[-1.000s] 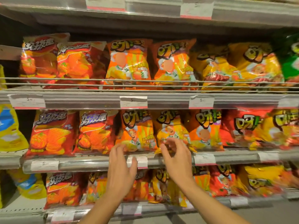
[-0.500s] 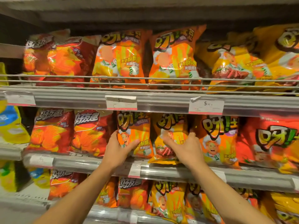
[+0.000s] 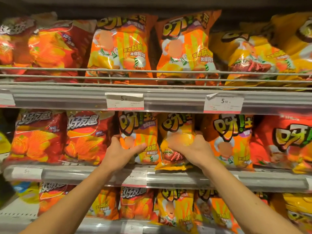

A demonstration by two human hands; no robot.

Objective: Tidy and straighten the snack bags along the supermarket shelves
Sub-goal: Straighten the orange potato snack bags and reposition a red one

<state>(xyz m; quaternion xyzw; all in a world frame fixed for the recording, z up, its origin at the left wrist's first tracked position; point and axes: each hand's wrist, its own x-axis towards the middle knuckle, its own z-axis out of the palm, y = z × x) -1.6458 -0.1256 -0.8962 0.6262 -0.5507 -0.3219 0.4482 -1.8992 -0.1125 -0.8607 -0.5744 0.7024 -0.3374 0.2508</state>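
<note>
Grey metal middle shelf [image 3: 185, 179] carries a row of glossy snack bags standing upright, long axis vertical, printed fronts facing out. The left hand [image 3: 120, 152] grips the orange foil chip bag [image 3: 140, 132] at its left edge, and the right hand [image 3: 192, 149] grips the yellow foil chip bag [image 3: 175, 129], whose bottom overhangs the shelf lip. Likely light, air-puffed, slippery and crushable, so best held softly by the side edges.

Three shelves show, and two hands reach in: left hand [image 3: 120, 152], right hand [image 3: 191, 148]. On the middle shelf [image 3: 185, 179] stand two red bags, two orange bags and one yellow bag [image 3: 175, 132] between them, with more bags at the right edge too blurred to count. Two price tags sit on the upper rail [image 3: 67, 98].
</note>
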